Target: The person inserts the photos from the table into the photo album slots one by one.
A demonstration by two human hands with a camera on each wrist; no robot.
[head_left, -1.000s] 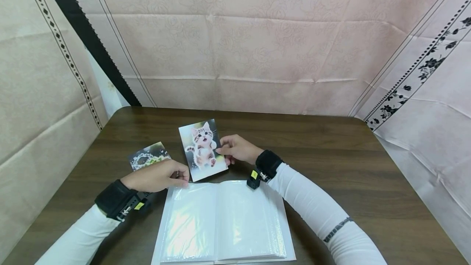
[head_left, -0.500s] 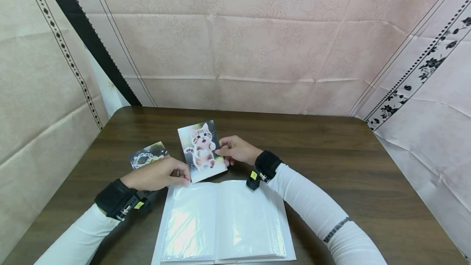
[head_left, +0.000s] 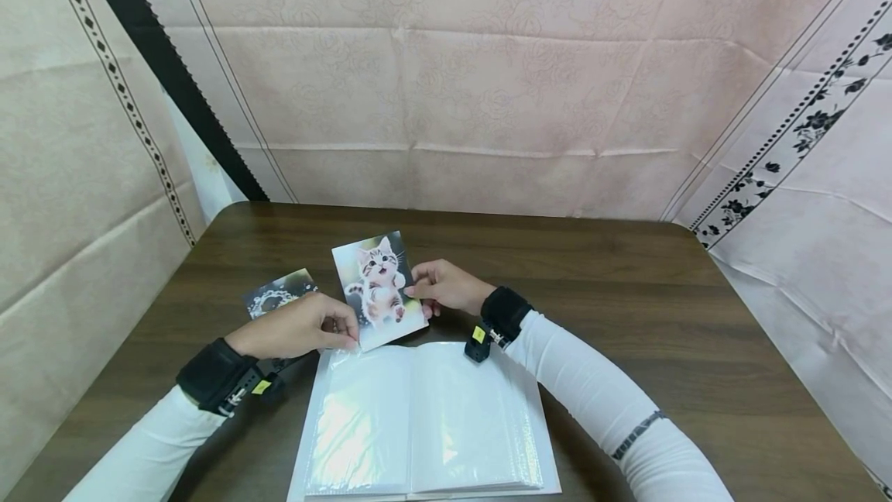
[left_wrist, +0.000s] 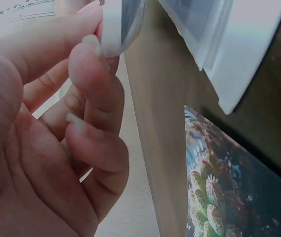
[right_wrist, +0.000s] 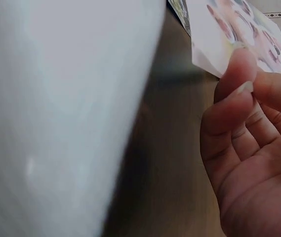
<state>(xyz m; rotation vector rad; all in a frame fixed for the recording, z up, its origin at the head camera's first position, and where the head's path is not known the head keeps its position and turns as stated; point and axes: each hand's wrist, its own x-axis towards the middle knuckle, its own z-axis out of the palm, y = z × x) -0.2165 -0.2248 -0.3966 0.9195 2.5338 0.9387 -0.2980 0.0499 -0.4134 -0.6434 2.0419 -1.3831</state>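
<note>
A photo album (head_left: 425, 424) lies spread on the table with clear plastic pockets showing on both pages. At the top left corner of its left page, my left hand (head_left: 300, 325) pinches the pocket's edge; a pale edge (left_wrist: 112, 29) is between thumb and finger in the left wrist view. My right hand (head_left: 449, 285) grips the right side of a kitten photo (head_left: 379, 285) between thumb and fingers. That photo tilts slightly, its lower left corner beside my left fingertips at the pocket's top. Whether the corner is inside the pocket, I cannot tell.
Another photo (head_left: 279, 293), dark with a whitish ring and green plants, lies on the table partly behind my left hand. The brown wooden table (head_left: 662, 347) has rounded far corners. Pale patterned cloth (head_left: 446, 91) hangs behind it.
The kitten photo has shifted slightly down and left with my right hand, its lower edge closer to the album. My left hand stays nearly still at the page corner.
</note>
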